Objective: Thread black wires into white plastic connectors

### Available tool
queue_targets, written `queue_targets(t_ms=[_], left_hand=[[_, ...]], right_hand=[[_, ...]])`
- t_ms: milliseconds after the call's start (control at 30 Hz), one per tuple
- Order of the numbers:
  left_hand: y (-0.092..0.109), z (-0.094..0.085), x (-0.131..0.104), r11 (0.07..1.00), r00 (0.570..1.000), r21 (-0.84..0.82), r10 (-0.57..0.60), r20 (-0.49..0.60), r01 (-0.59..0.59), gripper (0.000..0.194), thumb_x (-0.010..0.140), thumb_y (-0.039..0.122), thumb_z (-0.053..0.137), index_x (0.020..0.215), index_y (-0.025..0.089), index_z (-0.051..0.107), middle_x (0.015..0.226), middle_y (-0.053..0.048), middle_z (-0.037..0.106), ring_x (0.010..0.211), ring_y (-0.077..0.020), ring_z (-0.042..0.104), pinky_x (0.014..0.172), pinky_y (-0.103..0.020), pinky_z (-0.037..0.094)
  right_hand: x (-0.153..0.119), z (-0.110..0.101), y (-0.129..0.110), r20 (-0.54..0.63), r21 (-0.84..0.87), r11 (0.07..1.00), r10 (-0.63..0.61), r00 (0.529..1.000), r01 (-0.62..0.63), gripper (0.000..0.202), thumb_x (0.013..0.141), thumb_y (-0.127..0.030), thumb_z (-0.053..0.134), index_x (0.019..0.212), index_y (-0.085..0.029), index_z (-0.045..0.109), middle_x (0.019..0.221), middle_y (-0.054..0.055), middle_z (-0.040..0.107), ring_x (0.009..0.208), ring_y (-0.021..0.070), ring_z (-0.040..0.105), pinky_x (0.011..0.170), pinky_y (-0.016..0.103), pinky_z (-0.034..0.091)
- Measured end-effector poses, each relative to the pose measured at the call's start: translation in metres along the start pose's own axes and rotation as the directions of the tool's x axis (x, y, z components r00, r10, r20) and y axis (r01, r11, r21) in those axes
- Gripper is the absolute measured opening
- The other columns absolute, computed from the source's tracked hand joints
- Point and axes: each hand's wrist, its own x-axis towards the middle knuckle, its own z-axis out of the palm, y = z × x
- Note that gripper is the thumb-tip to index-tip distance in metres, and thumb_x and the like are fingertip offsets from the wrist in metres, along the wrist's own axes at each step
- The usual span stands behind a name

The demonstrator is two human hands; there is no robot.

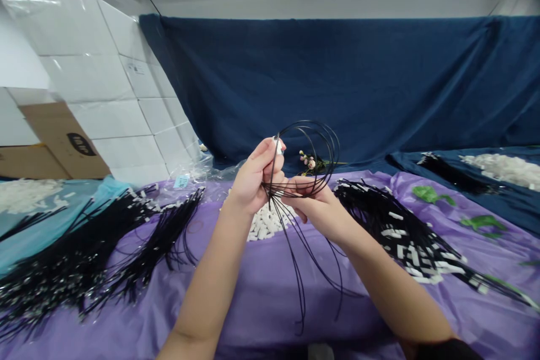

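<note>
Several thin black cables (335, 143) are bent into a loop in front of me, their loose ends hanging down over the purple cloth. My left hand (262, 174) is closed around the gathered cables, with a small white piece (277, 145) showing at its fingertips. Pinched on the lower side of the loop, my right hand (314, 202) also grips the cables. Just beyond and below the hands lies a heap of small white pieces (268, 224). Part of that heap is hidden by my hands and the cables.
Bundles of black cables (164, 236) lie on the purple cloth (261, 298) at left. More cables with white ends (392, 230) lie at right. White boxes (88, 79) are stacked at left, beside a brown carton (67, 138). A blue curtain (337, 79) hangs behind; small flowers (310, 163) lie before it.
</note>
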Motion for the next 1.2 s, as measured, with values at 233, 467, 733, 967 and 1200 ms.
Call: queue_targets(t_ms=[233, 467, 733, 967, 1200], left_hand=[[0.002, 0.002, -0.002, 1.000, 1.000, 0.009, 0.008, 0.001, -0.008, 0.016, 0.088, 0.035, 0.062, 0.087, 0.021, 0.055, 0.051, 0.011, 0.026, 0.032, -0.0013, 0.021, 0.034, -0.014, 0.022], [0.002, 0.003, -0.005, 0.998, 0.998, -0.010, 0.059, 0.037, -0.059, 0.019, 0.087, 0.038, 0.064, 0.085, 0.021, 0.056, 0.052, 0.010, 0.022, 0.033, -0.0013, 0.017, 0.033, -0.014, 0.020], [0.003, -0.001, -0.006, 0.998, 0.998, -0.016, 0.057, 0.027, -0.057, 0.019, 0.087, 0.039, 0.064, 0.085, 0.021, 0.058, 0.051, 0.011, 0.022, 0.032, -0.0012, 0.017, 0.034, -0.015, 0.024], [0.010, -0.012, 0.003, 0.993, 0.980, 0.049, 0.117, -0.158, -0.111, 0.019, 0.088, 0.034, 0.064, 0.081, 0.018, 0.057, 0.049, 0.011, 0.021, 0.034, -0.0003, 0.017, 0.036, -0.014, 0.022], [0.010, -0.021, 0.010, 0.988, 0.918, 0.053, 0.153, -0.366, -0.144, 0.021, 0.085, 0.027, 0.066, 0.074, 0.014, 0.055, 0.049, 0.011, 0.023, 0.036, -0.0004, 0.020, 0.037, -0.015, 0.020]], right_hand=[[0.002, -0.003, 0.010, -0.021, 0.137, 0.983, 0.125, 0.992, -0.121, 0.020, 0.077, -0.033, 0.066, 0.068, -0.019, 0.054, 0.047, -0.010, 0.037, 0.039, 0.0052, 0.029, 0.039, 0.021, 0.020], [0.005, 0.000, 0.008, 0.048, 0.304, 0.913, 0.270, 0.962, -0.271, 0.025, 0.069, -0.036, 0.069, 0.066, -0.018, 0.052, 0.048, -0.010, 0.037, 0.037, 0.0041, 0.028, 0.036, 0.019, 0.024], [0.004, -0.011, 0.003, 0.182, 0.249, 0.909, 0.295, 0.938, -0.334, 0.025, 0.077, -0.035, 0.069, 0.075, -0.019, 0.050, 0.052, -0.010, 0.043, 0.037, 0.0036, 0.035, 0.038, 0.017, 0.030], [-0.016, -0.052, -0.026, 0.281, 0.054, 0.994, 0.075, 0.957, -0.093, 0.009, 0.085, -0.021, 0.065, 0.080, -0.017, 0.060, 0.053, -0.006, 0.055, 0.043, 0.0049, 0.049, 0.045, 0.016, 0.038], [-0.051, -0.097, -0.053, 0.669, -0.078, 0.950, -0.175, 0.722, 0.302, 0.020, 0.093, -0.022, 0.055, 0.096, -0.020, 0.075, 0.076, 0.008, 0.076, 0.069, 0.0183, 0.073, 0.065, 0.027, 0.055]])
